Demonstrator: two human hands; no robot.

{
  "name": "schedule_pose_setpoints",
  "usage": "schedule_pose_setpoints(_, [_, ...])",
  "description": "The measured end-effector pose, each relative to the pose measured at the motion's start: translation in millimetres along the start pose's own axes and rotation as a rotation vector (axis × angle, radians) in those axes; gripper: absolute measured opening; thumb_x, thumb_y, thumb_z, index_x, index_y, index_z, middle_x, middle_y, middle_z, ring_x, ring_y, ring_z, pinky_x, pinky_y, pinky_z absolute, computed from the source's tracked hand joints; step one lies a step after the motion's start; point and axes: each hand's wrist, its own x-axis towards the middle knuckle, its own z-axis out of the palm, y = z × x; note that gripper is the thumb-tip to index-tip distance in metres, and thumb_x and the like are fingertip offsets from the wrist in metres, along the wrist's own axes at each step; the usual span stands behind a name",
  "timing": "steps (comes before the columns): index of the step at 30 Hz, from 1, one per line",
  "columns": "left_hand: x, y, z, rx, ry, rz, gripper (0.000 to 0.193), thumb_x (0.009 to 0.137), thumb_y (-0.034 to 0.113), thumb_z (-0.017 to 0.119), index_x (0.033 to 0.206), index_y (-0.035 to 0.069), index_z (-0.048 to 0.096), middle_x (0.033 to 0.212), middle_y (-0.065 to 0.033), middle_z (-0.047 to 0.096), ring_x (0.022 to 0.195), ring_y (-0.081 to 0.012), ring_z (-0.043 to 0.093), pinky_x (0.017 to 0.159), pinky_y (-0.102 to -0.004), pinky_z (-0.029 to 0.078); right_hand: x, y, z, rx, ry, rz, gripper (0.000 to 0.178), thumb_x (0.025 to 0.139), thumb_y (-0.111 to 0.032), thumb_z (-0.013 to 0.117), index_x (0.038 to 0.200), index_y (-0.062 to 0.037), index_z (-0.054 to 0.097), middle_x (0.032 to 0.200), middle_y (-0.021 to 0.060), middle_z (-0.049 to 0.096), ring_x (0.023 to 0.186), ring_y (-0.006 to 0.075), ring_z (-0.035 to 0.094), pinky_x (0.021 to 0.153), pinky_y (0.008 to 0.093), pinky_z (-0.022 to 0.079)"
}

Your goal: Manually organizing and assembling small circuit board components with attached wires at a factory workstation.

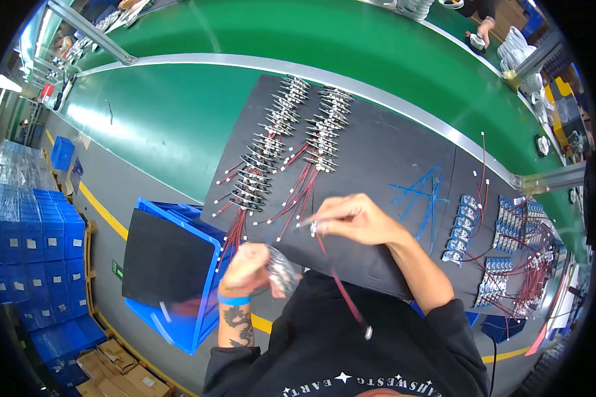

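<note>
White lettering crosses the shirt [397, 341]. By the worktop's [172, 106] near edge, the right hand [354, 218] pinches a red lead [349, 302]; the left hand [246, 266] grips a blurred silvery bundle [283, 274]. I judge this as lead handling; the next move calls for a steady pinch. Wired rows [265, 153] run toward the far edge; distant boxes [36, 228] carry unreadable labels [78, 242].

Left hand [245, 266] blurred; silvery bundle [283, 273] in it smeared, contents untellable. Dark-red cable [346, 292] near right hand [355, 220] streaked; white piece [313, 229] pinched there too small to tell. Far right, co-worker [486, 28] cut off by edge.
</note>
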Motion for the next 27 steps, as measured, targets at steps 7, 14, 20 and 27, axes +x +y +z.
schedule_pose_setpoints(7, [-46,22,-22,0.176,0.531,0.440,0.047,0.103,0.036,0.047,0.097,-0.009,0.058,0.076,-0.0170,0.066,0.045,-0.0188,0.056,0.037,-0.0272,0.044,34,29,-8,-0.856,0.587,-0.248,0.020,0.083,-0.011,0.073,0.100,-0.0030,0.073,0.084,0.0097,0.053,0.085,0.0278,0.054,0.075,0.0368,0.045])
schedule_pose_setpoints(14, [-20,8,19,0.508,0.355,0.110,0.029,0.103,0.017,0.049,0.105,-0.009,0.062,0.086,-0.0160,0.070,0.063,-0.0174,0.065,0.057,-0.0284,0.053,9,-4,23,-0.342,0.368,-0.107,0.027,0.084,-0.015,0.076,0.107,-0.0024,0.071,0.082,0.0060,0.062,0.065,0.0145,0.053,0.059,0.0299,0.043])
schedule_pose_setpoints(20, [7,4,24,0.209,0.072,-0.123,0.039,0.103,0.025,0.049,0.104,-0.012,0.062,0.085,-0.0205,0.070,0.064,-0.0256,0.069,0.058,-0.0310,0.057,-12,-6,17,0.123,0.033,0.036,0.017,0.088,-0.001,0.070,0.104,0.0023,0.071,0.094,0.0088,0.065,0.080,0.0137,0.062,0.070,0.0272,0.051])
schedule_pose_setpoints(27, [-20,-4,-12,0.016,0.214,0.337,0.051,0.096,0.033,0.061,0.090,-0.017,0.062,0.066,-0.0256,0.064,0.052,-0.0347,0.065,0.045,-0.0422,0.055,19,5,-5,-0.598,0.320,-0.239,0.011,0.084,-0.004,0.068,0.094,-0.0009,0.069,0.086,0.0107,0.064,0.077,0.0252,0.064,0.066,0.0333,0.050])
